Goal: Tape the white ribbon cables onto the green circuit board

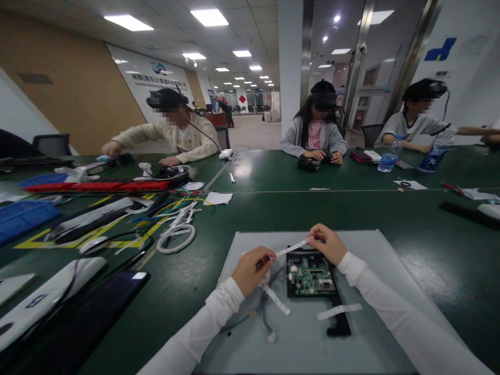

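Note:
A narrow white strip (291,248), which looks like tape, is stretched between my two hands. My left hand (253,268) pinches its left end, and my right hand (328,244) pinches the other end. Just below the strip lies a black housing (289,291) with a green circuit board (310,279) in it. A black arm-like part (339,323) extends from the housing toward me. One more white strip (339,311) lies across that part. Another strip (278,301) hangs or lies below my left hand, near grey cables (266,317) with a white connector.
Under the work is a grey board (375,333) on the green table (258,213). To the left are a coiled white cable (175,239), a blue basket (29,219) and a dark flat panel (105,317). A small wrench (232,178) lies ahead. Three people sit across the table.

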### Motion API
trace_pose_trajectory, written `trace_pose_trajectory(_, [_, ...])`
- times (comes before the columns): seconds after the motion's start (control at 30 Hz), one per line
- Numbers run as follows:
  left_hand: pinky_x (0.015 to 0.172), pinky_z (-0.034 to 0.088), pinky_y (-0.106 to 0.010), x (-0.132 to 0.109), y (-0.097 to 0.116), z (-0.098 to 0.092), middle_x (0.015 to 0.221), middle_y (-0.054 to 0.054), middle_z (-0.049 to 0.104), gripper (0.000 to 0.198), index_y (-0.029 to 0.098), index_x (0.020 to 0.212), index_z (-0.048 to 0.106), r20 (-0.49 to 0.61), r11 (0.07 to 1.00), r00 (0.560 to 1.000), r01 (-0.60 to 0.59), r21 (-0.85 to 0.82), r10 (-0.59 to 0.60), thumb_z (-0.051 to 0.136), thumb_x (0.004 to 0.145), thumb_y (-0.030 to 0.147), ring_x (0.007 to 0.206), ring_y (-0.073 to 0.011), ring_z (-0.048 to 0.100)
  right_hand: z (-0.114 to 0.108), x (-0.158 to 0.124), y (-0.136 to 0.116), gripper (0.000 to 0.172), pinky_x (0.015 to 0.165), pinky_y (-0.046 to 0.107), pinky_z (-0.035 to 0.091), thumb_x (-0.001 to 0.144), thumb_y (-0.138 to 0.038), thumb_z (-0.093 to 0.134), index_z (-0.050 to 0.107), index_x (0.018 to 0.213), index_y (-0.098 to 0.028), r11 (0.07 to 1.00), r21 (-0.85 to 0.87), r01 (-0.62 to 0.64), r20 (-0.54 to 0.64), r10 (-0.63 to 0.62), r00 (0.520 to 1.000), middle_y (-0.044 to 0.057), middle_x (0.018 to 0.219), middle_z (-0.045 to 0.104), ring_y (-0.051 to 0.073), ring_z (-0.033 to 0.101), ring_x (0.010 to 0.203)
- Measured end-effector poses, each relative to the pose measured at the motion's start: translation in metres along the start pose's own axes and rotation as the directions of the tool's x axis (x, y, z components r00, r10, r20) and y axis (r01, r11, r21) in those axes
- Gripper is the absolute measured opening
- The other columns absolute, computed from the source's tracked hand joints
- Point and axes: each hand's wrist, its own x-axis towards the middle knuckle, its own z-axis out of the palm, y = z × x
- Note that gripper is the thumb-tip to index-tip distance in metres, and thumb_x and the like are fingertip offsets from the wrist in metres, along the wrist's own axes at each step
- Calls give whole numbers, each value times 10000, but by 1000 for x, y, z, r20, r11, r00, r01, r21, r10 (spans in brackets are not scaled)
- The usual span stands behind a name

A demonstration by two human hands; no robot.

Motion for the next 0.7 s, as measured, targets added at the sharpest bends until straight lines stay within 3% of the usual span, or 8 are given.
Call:
trace_pose_trajectory(0.27, [656, 412, -217, 0, 6, -3, 788, -21, 559, 172, 166, 814, 582, 71, 995, 994, -87, 43, 84, 416, 772, 153, 701, -96, 502, 0, -1, 3, 134, 590, 235, 395, 661, -258, 547, 464, 735, -184, 999, -31, 17, -10, -17, 1000, -30, 643, 556, 105, 526, 602])
trace_pose_trajectory(0.47, [733, 417, -236, -1, 4, 0, 893, -33, 529, 164, 175, 817, 585, 54, 994, 993, -109, 27, 107, 439, 757, 130, 812, -108, 502, 1, -2, 1, 126, 601, 236, 401, 669, -256, 537, 450, 727, -186, 999, -26, 34, -13, -35, 999, -30, 642, 547, 107, 525, 611])
trace_pose_trajectory(0.7, [755, 408, -255, -2, 3, 0, 825, -29, 551, 171, 171, 807, 581, 61, 993, 992, -116, 26, 114, 429, 753, 117, 809, -119, 504, 1, -3, 2, 89, 605, 234, 402, 682, -240, 515, 447, 708, -188, 997, -41, 63, -25, -64, 998, -31, 639, 532, 112, 526, 629])
